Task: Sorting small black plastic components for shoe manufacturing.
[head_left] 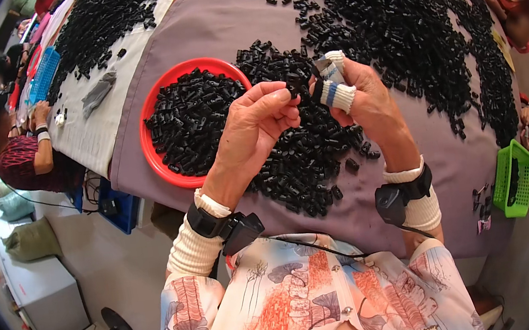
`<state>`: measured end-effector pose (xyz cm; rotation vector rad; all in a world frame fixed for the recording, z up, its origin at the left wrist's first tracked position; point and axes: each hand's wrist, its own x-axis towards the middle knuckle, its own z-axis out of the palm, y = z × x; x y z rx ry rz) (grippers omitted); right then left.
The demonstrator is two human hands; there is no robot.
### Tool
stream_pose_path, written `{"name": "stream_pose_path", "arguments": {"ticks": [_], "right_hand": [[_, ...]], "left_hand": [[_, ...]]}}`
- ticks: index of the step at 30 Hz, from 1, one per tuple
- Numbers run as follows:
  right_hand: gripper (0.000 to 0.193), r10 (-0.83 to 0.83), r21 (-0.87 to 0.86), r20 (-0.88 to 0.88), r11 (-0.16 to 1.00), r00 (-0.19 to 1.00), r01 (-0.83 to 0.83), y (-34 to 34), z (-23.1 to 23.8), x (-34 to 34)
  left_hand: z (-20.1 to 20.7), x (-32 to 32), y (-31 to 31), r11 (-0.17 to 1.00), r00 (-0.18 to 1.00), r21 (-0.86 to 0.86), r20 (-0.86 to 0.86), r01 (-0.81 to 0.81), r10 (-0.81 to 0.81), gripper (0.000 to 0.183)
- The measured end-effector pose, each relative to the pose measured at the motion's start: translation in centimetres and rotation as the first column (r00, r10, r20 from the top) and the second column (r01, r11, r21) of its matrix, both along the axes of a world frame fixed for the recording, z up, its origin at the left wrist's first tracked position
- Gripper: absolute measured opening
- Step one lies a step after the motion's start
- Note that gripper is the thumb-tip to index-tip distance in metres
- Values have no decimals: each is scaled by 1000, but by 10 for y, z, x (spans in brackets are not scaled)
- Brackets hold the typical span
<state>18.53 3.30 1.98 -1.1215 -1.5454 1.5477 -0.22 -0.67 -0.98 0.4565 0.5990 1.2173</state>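
My left hand (256,114) pinches a small black plastic piece (294,85) between thumb and forefinger, over a loose pile. Close on its right, my right hand (365,93) is curled, with white knitted finger covers (337,94), one blue-striped, on its fingers. A greyish, flat-looking bit shows at those fingers; what it is I cannot make out. Beneath both hands spreads a pile of short black cylindrical pieces (303,176). Left of my left hand, a red round basin (149,140) is filled with similar black pieces. Both wrists wear cream knitted cuffs and black strapped devices.
A mauve cloth (193,31) covers the table, with a larger heap of black pieces (386,22) on its far side. A green basket (513,179) stands at the right edge. Other people (21,147) sit at left and right. A blue crate (116,208) lies below the table's left edge.
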Motion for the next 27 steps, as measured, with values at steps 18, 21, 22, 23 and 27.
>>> {"name": "stream_pose_path", "arguments": {"ticks": [18,21,22,23,27], "right_hand": [[20,128,68,61,989,990,-133,3,26,-40],[21,118,49,22,992,993,-119,3,26,-41],[21,99,44,-3,994,995,-98,3,25,-41],[21,102,42,-3,994,995,-101,2,25,-42],[26,131,42,59,990,990,-134,0,31,-41]], "left_hand": [[10,-15,-5,989,994,119,-47,-93,99,22],[15,-18,-6,992,995,106,76,-74,66,23],[17,-18,-6,993,990,107,131,-58,44,25],[19,-17,-6,993,990,105,131,-61,47,25],[22,-14,-3,994,974,77,219,-80,61,25]]}}
